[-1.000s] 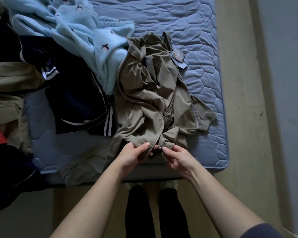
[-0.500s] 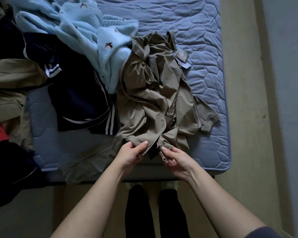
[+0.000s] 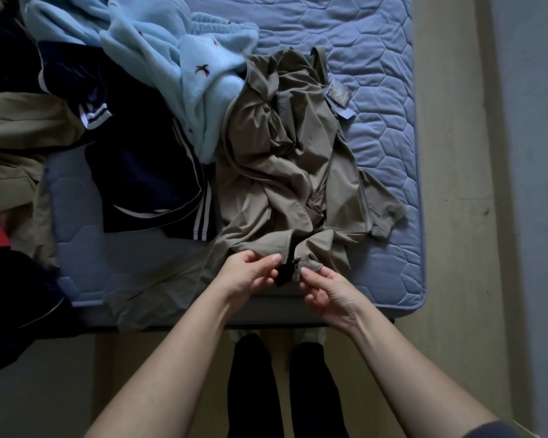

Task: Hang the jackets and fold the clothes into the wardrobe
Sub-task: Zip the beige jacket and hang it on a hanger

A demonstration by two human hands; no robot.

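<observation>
1. Tan jacket (image 3: 282,159) — one, crumpled on the mattress (image 3: 389,74) at twelve o'clock from our hands. Its hem is drawn to the near edge, where we can reach the zip.
2. Zip slider (image 3: 297,269) — one, at the hem between our two hands. We judge the two front edges are brought together here to start the zip before hanging.
3. Left hand (image 3: 247,275): thumb and fingers pinch the hem's left edge to steady it.
4. Right hand (image 3: 329,294), at three o'clock of the left: fingertips are closed on the hem at the slider. We cannot tell whether they hold the pull or the cloth beside it.
5. Paper tag (image 3: 340,96) — one, by the jacket's far end at one o'clock.
6. Other clothes, unsorted:
   - pale blue fleece (image 3: 171,58), one heap at eleven o'clock, overlapping the jacket
   - navy striped garment (image 3: 146,178), one, at ten o'clock
   - beige garment (image 3: 13,128), one, at nine o'clock
7. Wardrobe: not in view.
</observation>
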